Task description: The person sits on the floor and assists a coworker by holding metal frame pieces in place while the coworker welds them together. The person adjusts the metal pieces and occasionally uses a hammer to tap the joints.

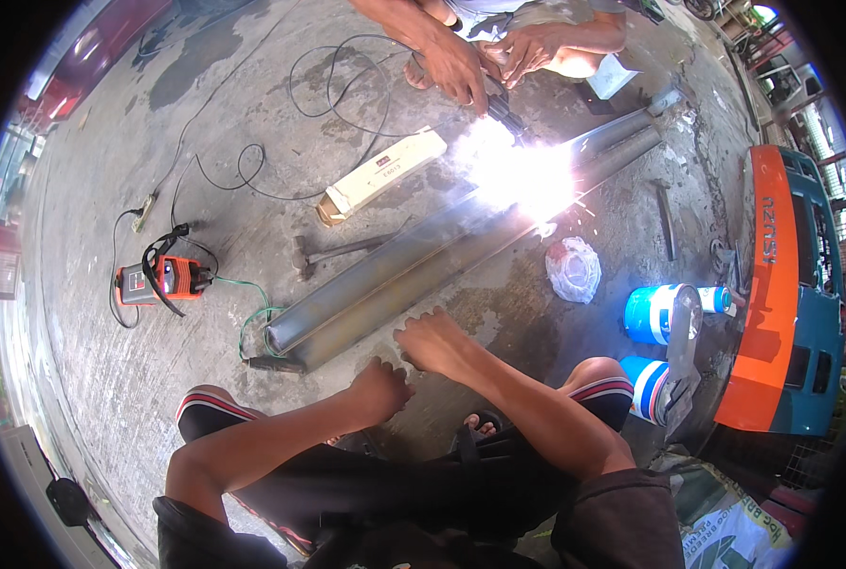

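Observation:
My left hand (382, 391) hangs in a loose fist in front of my knees, with nothing showing in it. Just to its right and a little farther off, my right hand (432, 342) is also curled closed, with nothing visible in its fingers. Beyond both hands a long grey steel channel (376, 280) lies slantwise on the concrete. Another person's hands (461, 76) hold a dark welding electrode holder (505, 112) over the channel's far part. A bright white arc (518, 175) with sparks burns there and hides the metal under it.
A small orange welding machine (162, 280) sits at left, its green cable leading to a clamp (276, 364) at the channel's near end. Beside the channel lie a hammer (302, 256) and a cardboard box (385, 175). At right are a plastic-wrapped roll (573, 269) and blue-white cans (652, 313).

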